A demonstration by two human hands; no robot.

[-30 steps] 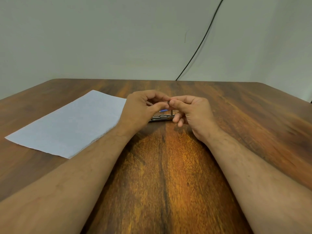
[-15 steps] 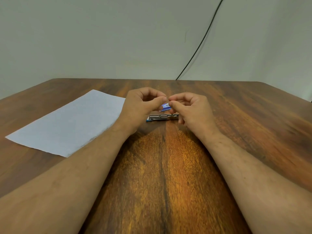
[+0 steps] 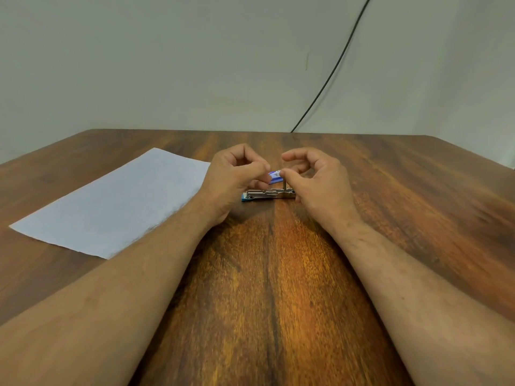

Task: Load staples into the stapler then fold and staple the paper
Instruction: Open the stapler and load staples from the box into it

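Both bare forearms reach from the near edge toward the middle of the brown, dark-grained wooden table, where the two hands meet above a small metal stapler with a blue base. The stapler lies flat on the table, its length running left to right, its blue end showing at the left and a thin metal part standing upright near its right end. The left hand has its fingers curled, thumb and forefinger pressed together on a small blue and white staple box, which is held just above the stapler. The right hand also has its fingers curled; its thumb and forefinger tips meet at the right end of the same box, so both grips are pinching it, though the exact contact is blurred. To the left of the hands a rectangular sheet of pale blue-white paper lies flat and unfolded on the table, its right corner reaching behind the left wrist. Beyond the far edge stands a plain grey-green wall, with a thin black cable running slantwise down it to the table.
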